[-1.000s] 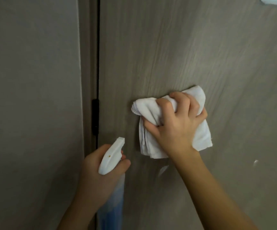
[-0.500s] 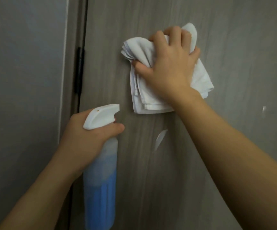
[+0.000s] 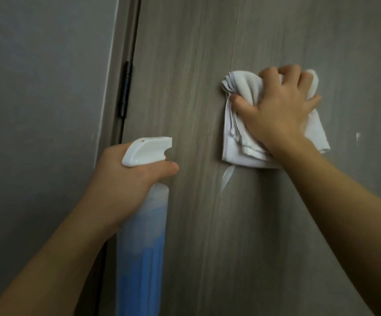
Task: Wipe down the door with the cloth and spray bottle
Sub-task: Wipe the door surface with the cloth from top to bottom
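A grey-brown wood-grain door (image 3: 242, 236) fills most of the view. My right hand (image 3: 276, 110) presses a bunched white cloth (image 3: 233, 147) flat against it at the upper right. My left hand (image 3: 125, 181) grips the neck of a spray bottle (image 3: 141, 247) with a white trigger head and blue liquid, held upright near the door's hinge edge, nozzle pointing at the door. A pale streak (image 3: 227, 179) shows on the door just below the cloth.
A black hinge (image 3: 125, 88) sits in the gap between the door and its frame (image 3: 116, 65). A plain grey wall (image 3: 36, 99) lies to the left. A small pale mark (image 3: 358, 137) is on the door right of the cloth.
My right hand with the cloth went up the door, then came back down and shifted right. The spray bottle has risen higher into view.
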